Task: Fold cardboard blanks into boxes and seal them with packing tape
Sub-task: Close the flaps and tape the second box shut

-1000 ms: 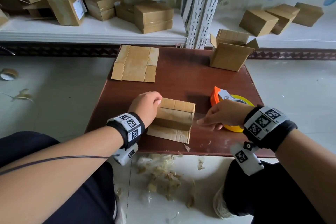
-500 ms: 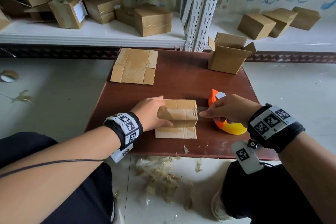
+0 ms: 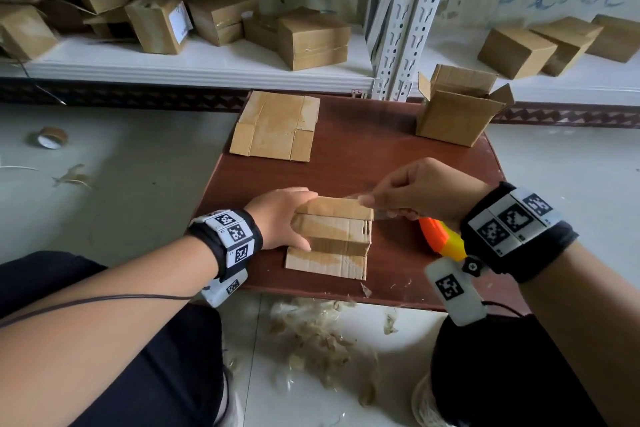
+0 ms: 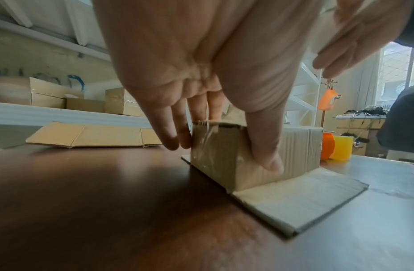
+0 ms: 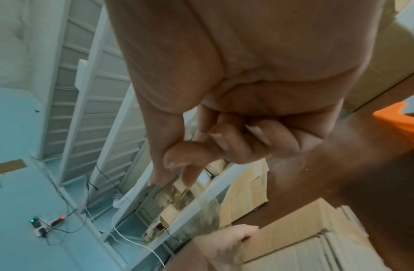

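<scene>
table (image 3: 398,149): brown top, carries everything; near edge right by the knees, bare wood across the middle and along the right edge, so decent room to swing out that way.

flat blank (image 3: 275,126): lying flat at the far left corner, well apart from the work.

open box (image 3: 457,107): upright at the far right corner, flaps up, not taped on top.

box in hand (image 3: 332,229): near the table's near edge, about midway along it, long axis running left-right; one flap spread flat on the wood toward the near edge, some clear tape already on its left end.

left hand (image 3: 280,218): clamped on the left end of the box, fingers on the far side, thumb pressing the near face, pinning it down.

right hand (image 3: 415,194): just past the box's right end and a bit above it, thumb and forefinger pinching a tape strip, other fingers curled in.

tape strip (image 5: 198,207): clear, stretched from the pinch leftward over the box toward the left hand; looks like it wants laying down along the long axis, probably over the seam, then smoothing. Right hand nearer for that.

tape dispenser (image 3: 441,239): orange and yellow, near the right edge, partly hidden under the right wrist; could snag the wrist on the way back.
</scene>
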`<state>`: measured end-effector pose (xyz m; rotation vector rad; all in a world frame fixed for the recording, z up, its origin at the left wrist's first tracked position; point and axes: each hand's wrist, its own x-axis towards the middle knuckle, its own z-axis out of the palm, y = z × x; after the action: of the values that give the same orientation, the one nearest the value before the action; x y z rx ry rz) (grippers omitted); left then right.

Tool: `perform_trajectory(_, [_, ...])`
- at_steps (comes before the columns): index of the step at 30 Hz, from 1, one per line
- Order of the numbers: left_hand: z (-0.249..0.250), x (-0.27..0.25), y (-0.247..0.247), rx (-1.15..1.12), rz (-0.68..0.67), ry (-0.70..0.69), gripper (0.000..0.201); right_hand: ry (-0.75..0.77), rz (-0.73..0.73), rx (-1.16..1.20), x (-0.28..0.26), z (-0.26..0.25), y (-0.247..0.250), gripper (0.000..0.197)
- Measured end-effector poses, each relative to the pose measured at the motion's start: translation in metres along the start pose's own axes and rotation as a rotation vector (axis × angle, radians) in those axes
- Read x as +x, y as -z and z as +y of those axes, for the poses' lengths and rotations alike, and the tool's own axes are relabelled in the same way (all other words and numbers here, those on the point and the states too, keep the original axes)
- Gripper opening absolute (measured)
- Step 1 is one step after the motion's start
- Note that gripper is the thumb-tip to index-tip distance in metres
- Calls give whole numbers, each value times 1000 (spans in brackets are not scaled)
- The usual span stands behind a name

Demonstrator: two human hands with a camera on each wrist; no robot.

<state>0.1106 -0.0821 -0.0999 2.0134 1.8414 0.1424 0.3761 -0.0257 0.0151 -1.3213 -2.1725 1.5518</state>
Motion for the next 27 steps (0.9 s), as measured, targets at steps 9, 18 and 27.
perform_trajectory(9, [-12,2,-31,-102,-16,-63,104,147,-23,31,11,-18,-12,57])
perform_trajectory(18, [-5,-2,-33,95,25,-98,117,159,-40,11,14,-21,-11,53])
perform_trajectory(27, [3,3,-34,324,28,-30,116,-49,141,-338,14,0,17,33])
